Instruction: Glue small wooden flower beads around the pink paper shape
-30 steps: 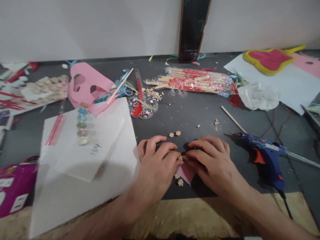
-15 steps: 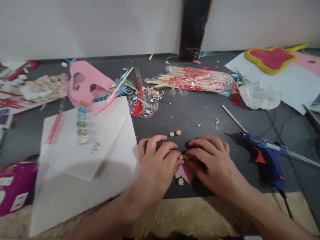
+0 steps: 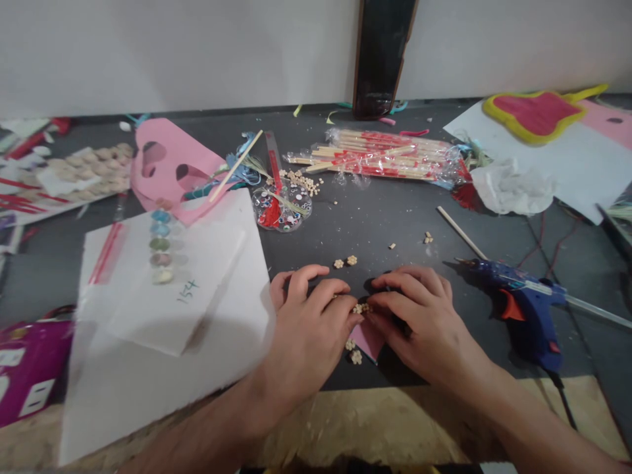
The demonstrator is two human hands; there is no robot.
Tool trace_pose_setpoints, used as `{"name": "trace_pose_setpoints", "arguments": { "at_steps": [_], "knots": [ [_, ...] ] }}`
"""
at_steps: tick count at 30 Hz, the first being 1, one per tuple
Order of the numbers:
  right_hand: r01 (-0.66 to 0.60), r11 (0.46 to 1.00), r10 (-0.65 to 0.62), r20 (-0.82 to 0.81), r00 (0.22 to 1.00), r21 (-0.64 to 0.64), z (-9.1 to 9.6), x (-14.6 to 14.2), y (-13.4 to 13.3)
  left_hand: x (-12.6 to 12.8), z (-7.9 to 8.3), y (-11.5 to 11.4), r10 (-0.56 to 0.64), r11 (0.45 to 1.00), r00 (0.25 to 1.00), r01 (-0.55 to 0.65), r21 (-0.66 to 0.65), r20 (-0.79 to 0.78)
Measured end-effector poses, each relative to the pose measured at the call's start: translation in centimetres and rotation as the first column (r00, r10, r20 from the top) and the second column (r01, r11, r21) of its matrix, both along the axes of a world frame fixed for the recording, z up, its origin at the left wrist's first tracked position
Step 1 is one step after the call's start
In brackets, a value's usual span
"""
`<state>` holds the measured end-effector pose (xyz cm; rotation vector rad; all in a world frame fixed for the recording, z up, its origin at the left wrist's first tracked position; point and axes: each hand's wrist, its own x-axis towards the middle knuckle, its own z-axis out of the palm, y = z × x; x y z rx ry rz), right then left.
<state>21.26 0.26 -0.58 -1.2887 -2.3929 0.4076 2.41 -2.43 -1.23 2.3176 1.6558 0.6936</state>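
My left hand (image 3: pixel 306 329) and my right hand (image 3: pixel 419 322) lie knuckles-up on the dark table mat, fingertips meeting over a small pink paper piece (image 3: pixel 368 339). Between the fingertips sits a tiny wooden flower bead (image 3: pixel 362 308), pinched from both sides. Two more flower beads (image 3: pixel 353 351) are stuck along the pink piece's left edge. Another pair of loose flower beads (image 3: pixel 345 262) lies just beyond my left fingers.
A blue glue gun (image 3: pixel 526 309) lies to the right, a wooden stick (image 3: pixel 461 234) behind it. White paper sheets (image 3: pixel 162 309) with paint dots cover the left. A pink mask (image 3: pixel 170 168), a dish of googly eyes (image 3: pixel 282 207) and bagged chopsticks (image 3: pixel 385 158) sit farther back.
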Motion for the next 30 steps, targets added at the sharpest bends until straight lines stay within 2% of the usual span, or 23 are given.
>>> {"name": "trace_pose_setpoints", "arguments": {
  "at_steps": [30],
  "knots": [
    [0.014,0.999,-0.014,0.013,1.0,0.04,-0.23,0.35,-0.04,0.11,-0.54,0.04,-0.008,1.0,1.0,0.007,0.027,0.011]
  ]
}}
